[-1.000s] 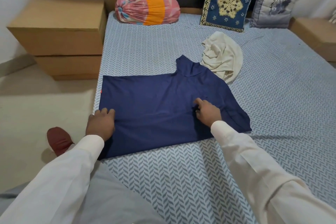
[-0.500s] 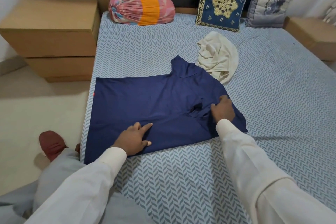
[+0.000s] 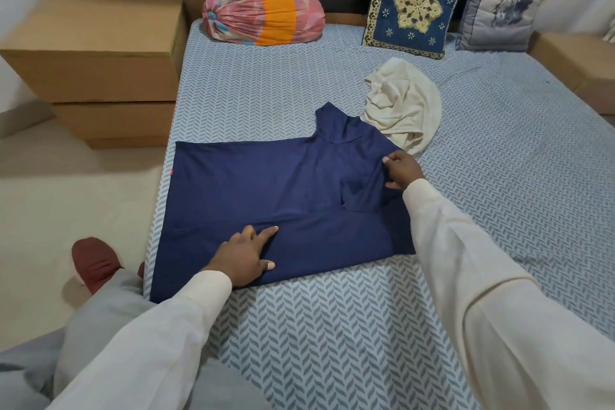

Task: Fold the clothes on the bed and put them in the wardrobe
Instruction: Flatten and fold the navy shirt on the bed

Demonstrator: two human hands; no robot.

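Note:
A navy blue shirt lies spread flat near the left front of the bed, one sleeve pointing toward the headboard. My left hand presses on its near hem with fingers extended. My right hand pinches the shirt's right edge, where a fold of cloth lifts off the sheet. A crumpled cream garment lies just beyond the shirt, touching its far right corner.
A pink and orange bolster, a blue embroidered cushion and a grey cushion lean at the headboard. Wooden bedside units stand at the left and right. A dark red slipper shows on the floor beside the bed.
My left hand slid from the shirt's left corner to the middle of its near hem. My right hand moved right and away along the shirt, lifting a fold at its right edge.

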